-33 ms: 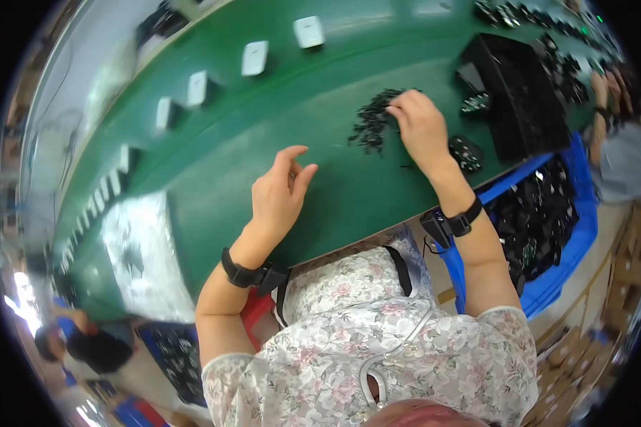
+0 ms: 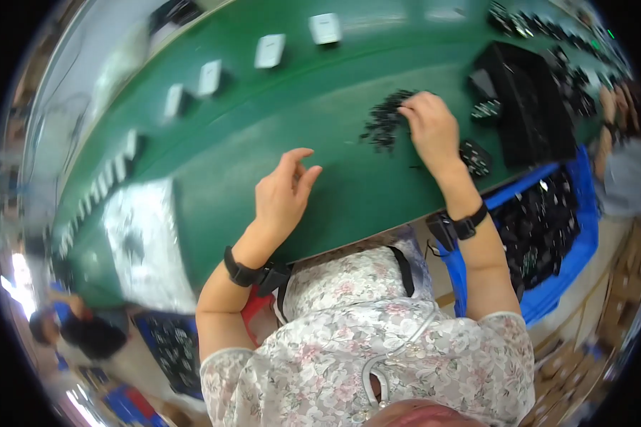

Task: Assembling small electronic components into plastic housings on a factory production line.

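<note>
On the green table (image 2: 242, 132) lies a loose pile of small black pieces (image 2: 383, 127), too small to name. My right hand (image 2: 436, 135) is at the pile's right edge, thumb and fingertips pinched together; whatever is between them is hidden. Farther left, my left hand (image 2: 281, 196) hovers over the table near its front edge, fingers loosely curled and the thumb apart, holding nothing. Beside my right wrist rests a black rounded part (image 2: 475, 158) with shiny spots. Another dark part (image 2: 486, 108) sits beyond it, against a black open box (image 2: 530, 124).
White blocks (image 2: 269, 51) stand in a curved row along the far and left side. A clear plastic bag (image 2: 153, 249) lies at the left. A blue crate (image 2: 573, 267) of black parts is at my right. Other people work at the right (image 2: 623, 167) and lower left (image 2: 96, 334).
The view has shifted slightly, so the table things appear a little farther right. My hands keep nearly the same pose, the right one still at the pile.
</note>
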`<state>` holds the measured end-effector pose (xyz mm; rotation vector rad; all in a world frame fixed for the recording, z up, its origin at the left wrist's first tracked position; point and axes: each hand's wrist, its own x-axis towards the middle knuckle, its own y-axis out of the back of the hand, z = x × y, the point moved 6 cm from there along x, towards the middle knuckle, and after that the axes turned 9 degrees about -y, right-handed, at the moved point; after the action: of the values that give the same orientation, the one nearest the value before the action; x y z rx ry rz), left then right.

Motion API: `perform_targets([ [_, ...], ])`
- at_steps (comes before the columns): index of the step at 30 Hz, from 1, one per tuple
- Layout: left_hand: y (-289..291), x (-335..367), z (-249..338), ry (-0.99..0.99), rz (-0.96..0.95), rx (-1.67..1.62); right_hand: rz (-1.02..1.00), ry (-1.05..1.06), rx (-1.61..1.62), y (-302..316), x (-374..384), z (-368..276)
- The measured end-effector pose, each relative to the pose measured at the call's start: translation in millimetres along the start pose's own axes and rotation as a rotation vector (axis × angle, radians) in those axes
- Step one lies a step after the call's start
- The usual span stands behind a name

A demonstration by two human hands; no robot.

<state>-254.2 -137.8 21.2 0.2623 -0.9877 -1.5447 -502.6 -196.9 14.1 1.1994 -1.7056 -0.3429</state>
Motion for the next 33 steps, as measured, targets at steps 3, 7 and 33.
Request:
perform_targets([
  [3, 22, -32, -8, 0.015, 0.071, 0.048, -0.018, 0.031, -0.106, 10, 3, -8],
  [7, 71, -84, -38, 0.196, 0.212, 0.163, -0.029, 0.066, -0.142, 8, -2, -12],
  [33, 284, -205, -118, 0.688, -0.417, 0.748, -0.225, -0.136, 0.359, -9, 8, -22],
])
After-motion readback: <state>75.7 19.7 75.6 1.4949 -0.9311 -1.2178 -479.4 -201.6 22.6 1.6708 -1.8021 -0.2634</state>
